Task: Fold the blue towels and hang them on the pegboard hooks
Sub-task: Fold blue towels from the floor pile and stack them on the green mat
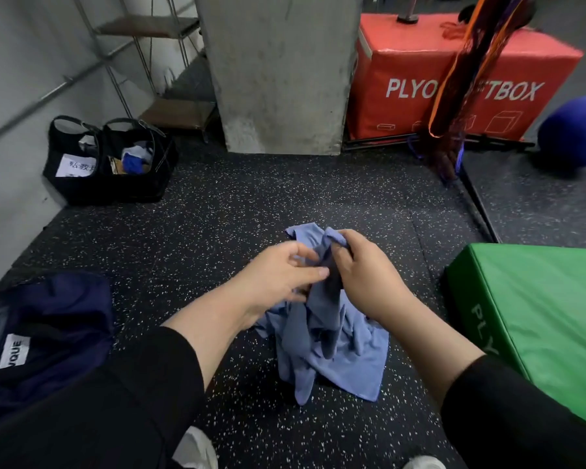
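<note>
A crumpled blue towel (332,346) hangs in front of me above the speckled black floor, bunched and unfolded. My left hand (281,275) pinches a fold of it near the top, fingers curled into the cloth. My right hand (366,272) grips the top edge right beside it, thumb over the fabric. A corner of the towel sticks up behind both hands. No pegboard or hooks are in view.
A green foam plyo box (535,319) lies at the right, a red one (454,69) at the back right beside a concrete pillar (278,72). A black bag (112,160) sits by the left wall, a dark navy bag (44,333) at near left. A blue ball (575,133) rests far right.
</note>
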`<state>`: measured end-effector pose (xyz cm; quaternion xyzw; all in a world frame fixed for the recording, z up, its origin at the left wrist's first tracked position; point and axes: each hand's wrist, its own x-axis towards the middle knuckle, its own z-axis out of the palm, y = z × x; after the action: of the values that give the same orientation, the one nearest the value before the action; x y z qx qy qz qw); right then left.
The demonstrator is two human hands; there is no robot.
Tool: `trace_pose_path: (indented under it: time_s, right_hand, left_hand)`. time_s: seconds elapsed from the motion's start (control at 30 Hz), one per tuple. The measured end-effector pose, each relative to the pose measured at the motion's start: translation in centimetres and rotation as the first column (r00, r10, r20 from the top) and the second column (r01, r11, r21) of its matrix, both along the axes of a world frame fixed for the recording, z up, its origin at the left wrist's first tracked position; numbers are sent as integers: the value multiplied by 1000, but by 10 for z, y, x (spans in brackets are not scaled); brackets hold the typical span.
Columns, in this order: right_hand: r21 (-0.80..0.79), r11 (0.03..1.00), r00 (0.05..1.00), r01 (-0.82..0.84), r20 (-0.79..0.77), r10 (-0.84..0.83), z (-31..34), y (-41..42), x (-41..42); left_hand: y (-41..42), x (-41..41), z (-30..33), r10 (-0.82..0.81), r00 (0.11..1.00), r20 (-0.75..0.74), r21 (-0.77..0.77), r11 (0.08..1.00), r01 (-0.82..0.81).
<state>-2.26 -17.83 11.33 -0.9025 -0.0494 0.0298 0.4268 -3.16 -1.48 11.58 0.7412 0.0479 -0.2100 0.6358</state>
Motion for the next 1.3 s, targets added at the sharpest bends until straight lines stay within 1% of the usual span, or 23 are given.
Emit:
trace_pose_path:
  time_s: [0.03, 0.13, 0.2, 0.23, 0.3, 0.37, 0.4, 0.47, 0.57, 0.63, 0.7, 0.77, 0.83, 0.87, 0.9, 0.97, 1.0, 1.03, 1.1, 1.17, 1.2, 1.23, 1.3]
  right_hand:
    - [17, 1000, 1000, 20, 9, -20, 1, -1, 0]
    - [96, 993, 998, 61, -15, -60, 0, -4, 3]
    - [161, 982, 995, 94, -52, -87, 0, -5, 5]
    - [172, 979, 993, 111, -65, -102, 1, -7, 7]
    - [110, 987, 991, 121, -74, -113, 2, -15, 10]
    - [36, 991, 989, 130, -72, -127, 1, -24, 14]
    - [20, 989, 987, 143, -73, -142, -1, -30, 16]
    - [7, 985, 984, 172, -53, -171, -4, -38, 20]
    - [-52, 981, 982, 189, 26, -188, 2, -43, 23]
    - [-84, 975, 978, 203, 56, -199, 6, -45, 25]
    - [-102, 975, 980, 196, 49, -192, 4, -46, 25]
    - [-109, 977, 983, 181, 30, -179, 2, -45, 25]
    - [-125, 981, 989, 146, 10, -146, 1, -42, 24]
    - [-108, 988, 994, 108, -10, -110, 0, -40, 22]
    - [-64, 997, 998, 42, -36, -44, -1, -38, 20]
    - [41, 988, 986, -149, -72, 152, -1, -29, 12]
    - [56, 973, 971, -223, -73, 227, -1, -24, 10]
    - [57, 964, 962, -261, -67, 265, -3, -19, 7]
    - [46, 963, 964, -264, -23, 265, -6, -10, 7]
    - [13, 974, 974, -227, 1, 227, -6, -5, 7]
    - [19, 978, 978, -206, -2, 207, -6, -4, 7]
    - [57, 982, 983, -182, -5, 183, -5, -4, 6]
    - [183, 977, 993, -114, 4, 115, -3, -4, 7]
  left_hand:
    - [-1, -1, -2, -42, 999, -13, 47, 998, 43]
    - [-5, -5, -12, -104, 995, -8, 106, 989, 104]
    - [-6, -4, -18, -123, 992, 39, 229, 967, 111]
    - [-6, -2, -19, -102, 992, 80, 286, 955, 75]
    - [-1, 4, -16, 26, 980, 199, 319, 943, -90]
    - [8, 11, -10, 177, 939, 296, 267, 928, -259]
    - [13, 13, -8, 224, 920, 321, 241, 920, -308]
    - [23, 18, -6, 250, 898, 362, 250, 902, -352]
    - [37, 24, -4, 214, 872, 441, 362, 846, -391]
    - [45, 28, -3, 272, 836, 477, 321, 832, -454]
    - [50, 29, -2, 352, 815, 460, 233, 838, -493]
    - [51, 30, -4, 344, 838, 424, 184, 873, -452]
    - [47, 28, -4, 262, 876, 406, 177, 918, -356]
    - [43, 27, -4, 210, 890, 404, 183, 935, -304]
    - [38, 25, -3, 172, 899, 403, 174, 950, -260]
    - [27, 19, 1, 107, 905, 411, 127, 977, -173]
    - [19, 15, 4, 75, 906, 417, 102, 986, -128]
    - [12, 13, 5, 50, 907, 418, 89, 991, -95]
    - [4, 11, 4, 26, 906, 422, 106, 991, -78]
    - [1, 11, 2, 73, 901, 428, 124, 983, -139]
    - [2, 11, 3, 100, 906, 411, 95, 984, -152]
    - [3, 11, 3, 105, 926, 362, 38, 991, -127]
    - [8, 9, -2, -11, 982, 191, -27, 999, 17]
